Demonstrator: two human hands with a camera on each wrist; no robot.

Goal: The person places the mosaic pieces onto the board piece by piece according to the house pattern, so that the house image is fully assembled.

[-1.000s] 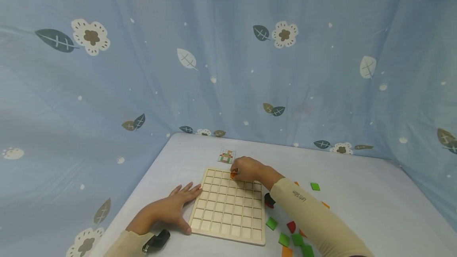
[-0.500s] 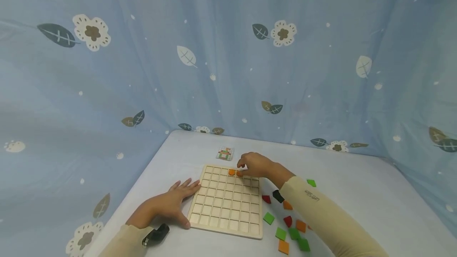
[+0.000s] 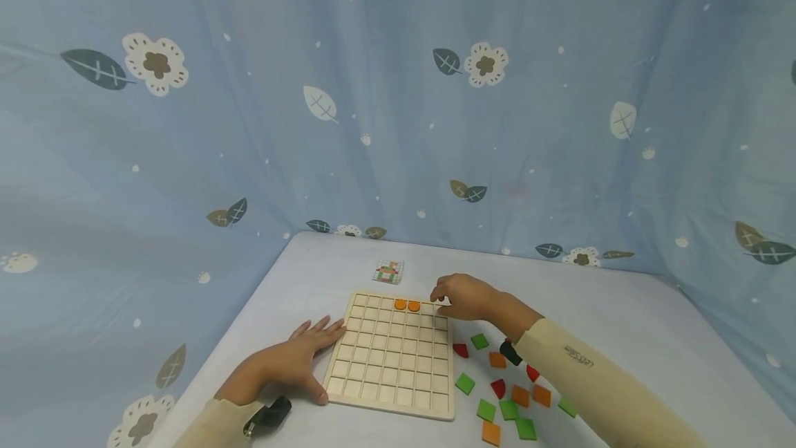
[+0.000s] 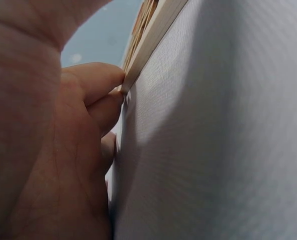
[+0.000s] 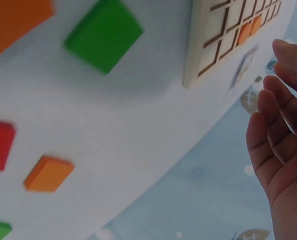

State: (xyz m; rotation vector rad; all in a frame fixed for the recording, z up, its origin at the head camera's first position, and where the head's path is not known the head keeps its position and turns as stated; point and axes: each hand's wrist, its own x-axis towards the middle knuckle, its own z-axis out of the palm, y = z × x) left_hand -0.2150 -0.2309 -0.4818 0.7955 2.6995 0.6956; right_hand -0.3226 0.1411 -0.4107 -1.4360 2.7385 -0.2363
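A pale wooden grid board point(image 3: 388, 365) lies flat on the white table. Two orange discs, the left one point(image 3: 401, 304) beside the right one point(image 3: 414, 305), sit in neighbouring cells of its far row. With fingers spread, my left hand point(image 3: 295, 361) rests against the board's left side, fingertips near the upper part and thumb at the near corner. My right hand point(image 3: 469, 298) hovers by the far right corner, and in the right wrist view its slightly bent fingers point(image 5: 266, 132) hold nothing. A small card with a coloured grid picture point(image 3: 388, 272) lies behind the board.
Right of the board, flat pieces lie scattered: green squares such as one near the board point(image 3: 465, 384), orange squares point(image 3: 491, 433) and red quarter-rounds point(image 3: 498, 388). A black wrist device point(image 3: 267, 418) sits on the left sleeve. Blue patterned cloth point(image 3: 398, 123) hangs behind the table.
The right hand has set a second orange disc beside the first, let go and drawn away to the right. The left hand stays against the board.
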